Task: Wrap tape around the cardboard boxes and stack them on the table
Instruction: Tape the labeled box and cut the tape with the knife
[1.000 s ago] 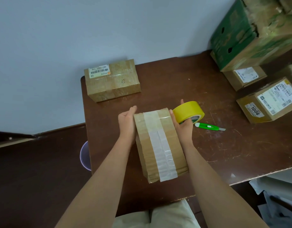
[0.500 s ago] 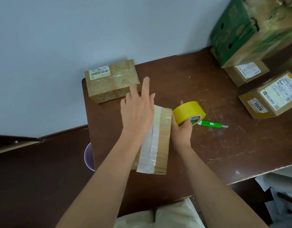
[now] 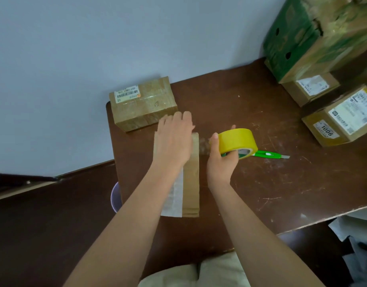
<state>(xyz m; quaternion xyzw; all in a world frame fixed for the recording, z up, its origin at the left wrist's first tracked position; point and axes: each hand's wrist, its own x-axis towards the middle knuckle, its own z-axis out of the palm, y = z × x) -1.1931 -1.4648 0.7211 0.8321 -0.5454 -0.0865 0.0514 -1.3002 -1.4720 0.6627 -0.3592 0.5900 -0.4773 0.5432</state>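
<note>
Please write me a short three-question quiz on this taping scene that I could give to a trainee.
1. True or false: the left hand lies flat on the box being taped.
2. What does the right hand hold? A) the green cutter B) the yellow tape roll C) a label
3. Fill in: the green cutter lies on the table, to the ____ of the tape roll.

Key
1. True: its fingers are straight, pressing on top.
2. B: its grip is around the roll, with clear tape stretched to the box.
3. Right.
</note>
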